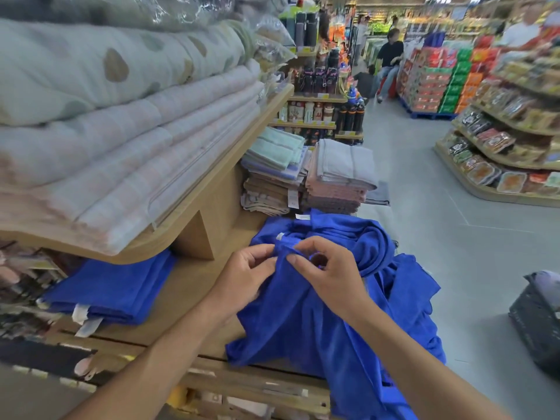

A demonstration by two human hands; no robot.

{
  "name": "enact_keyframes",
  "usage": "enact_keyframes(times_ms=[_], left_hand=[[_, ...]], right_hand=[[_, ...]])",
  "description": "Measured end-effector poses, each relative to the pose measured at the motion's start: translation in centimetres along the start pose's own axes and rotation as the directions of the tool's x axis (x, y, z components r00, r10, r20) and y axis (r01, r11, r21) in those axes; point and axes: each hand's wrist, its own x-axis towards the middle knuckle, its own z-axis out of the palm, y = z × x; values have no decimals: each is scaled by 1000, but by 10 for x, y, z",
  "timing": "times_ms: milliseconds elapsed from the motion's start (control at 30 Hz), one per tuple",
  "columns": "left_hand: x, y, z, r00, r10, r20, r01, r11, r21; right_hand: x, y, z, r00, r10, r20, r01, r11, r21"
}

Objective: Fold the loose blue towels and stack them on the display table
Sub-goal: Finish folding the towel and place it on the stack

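Observation:
A heap of loose blue towels (339, 313) lies crumpled on the right end of the wooden display table (185, 286) and spills over its front edge. My left hand (245, 275) and my right hand (328, 269) meet above the heap, each pinching a raised edge of one blue towel between thumb and fingers. A stack of folded blue towels (112, 289) with white tags lies flat on the table to the left, under the upper shelf.
A curved wooden shelf (194, 204) loaded with thick bedding overhangs the table's left side. Stacks of folded grey, pink and green towels (312, 177) stand at the table's far end. A dark basket (539, 322) sits on the floor at right. People are far down the aisle.

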Motion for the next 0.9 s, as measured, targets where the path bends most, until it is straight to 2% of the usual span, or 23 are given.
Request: enact_keyframes(times_ms=[133,333,567,700,767,900], left_hand=[[-6,23,0,998,12,54,-14,999,46],[3,85,2,977,170,126,-203,922,330],[35,182,14,929,281,242,-370,740,562],[51,229,19,893,354,277,-444,605,660],[58,233,16,894,360,267,-442,610,658],[70,219,4,916,351,195,-395,698,597]], right_hand=[[8,-6,-3,999,-26,-38,25,999,-30],[31,-34,-22,992,-105,-74,109,993,51],[78,-92,-68,986,-161,34,145,945,294],[103,-120,-86,981,-186,48,160,930,331],[113,-122,-88,987,-147,71,118,944,309],[122,-113,-88,986,-56,157,30,986,162]])
